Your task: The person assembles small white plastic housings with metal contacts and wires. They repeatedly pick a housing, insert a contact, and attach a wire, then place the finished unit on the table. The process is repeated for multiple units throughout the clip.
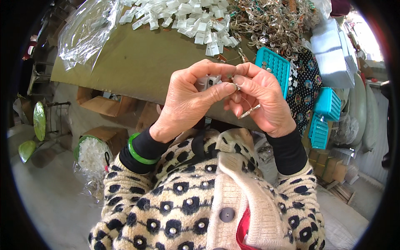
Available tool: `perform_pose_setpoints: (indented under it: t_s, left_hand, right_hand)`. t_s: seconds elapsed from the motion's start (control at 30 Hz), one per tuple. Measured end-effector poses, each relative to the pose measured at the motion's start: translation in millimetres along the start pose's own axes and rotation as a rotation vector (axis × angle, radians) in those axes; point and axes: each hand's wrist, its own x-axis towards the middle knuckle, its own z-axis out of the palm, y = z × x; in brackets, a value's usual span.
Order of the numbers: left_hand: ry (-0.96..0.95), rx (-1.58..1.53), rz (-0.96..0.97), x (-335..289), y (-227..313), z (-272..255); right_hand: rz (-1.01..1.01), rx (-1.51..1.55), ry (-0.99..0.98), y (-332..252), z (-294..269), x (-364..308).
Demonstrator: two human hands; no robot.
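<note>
Both hands meet in front of me above the table's near edge, fingertips touching. My left hand (185, 93) is closed, its thumb and forefinger pinched together, with a small white plastic piece (208, 82) lodged between thumb and fingers. My right hand (266, 93) pinches a thin strand with small shiny metal parts (250, 111), whose end dangles below its fingers. The exact point where strand and fingertips meet is partly hidden. A green bangle (139, 151) circles my left cuff.
White plastic pieces (183, 18) are heaped at the table's far side, beside tangled beaded strands (275, 25). Clear plastic film (87, 31) lies far left. A teal tray (273, 68) is right of my hands; stacked white trays (333, 50) and teal baskets (327, 104) stand farther right.
</note>
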Motion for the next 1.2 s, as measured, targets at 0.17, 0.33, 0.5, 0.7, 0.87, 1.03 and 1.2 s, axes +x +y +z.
perform_pose_setpoints:
  t_s: [0.17, 0.33, 0.5, 0.7, 0.87, 1.03, 1.2]
  left_hand:
    - [0.066, 0.089, -0.063, -4, -3, 10]
    - [0.12, -0.089, -0.192, -3, -5, 12]
    - [0.021, -0.404, -0.332, -4, -8, 8]
    - [-0.141, -0.635, -0.391, -4, -14, 4]
    - [-0.225, -0.739, -0.431, -7, -19, 2]
    - [-0.298, -0.769, -0.501, -14, -21, 0]
    - [-0.311, -0.947, -0.473, -16, -27, -4]
  right_hand:
    - [-0.071, -0.136, -0.02, -1, 0, -5]
    - [-0.727, -1.211, 0.233, 13, 5, -19]
    - [-0.818, -1.252, 0.337, 23, -2, -18]
    - [-0.808, -1.07, 0.194, 20, -8, -19]
    - [-0.81, -0.981, 0.054, 14, -16, -21]
    - [-0.314, -0.526, -0.009, 12, -11, -26]
    - [-0.264, -0.343, 0.047, 12, 8, -22]
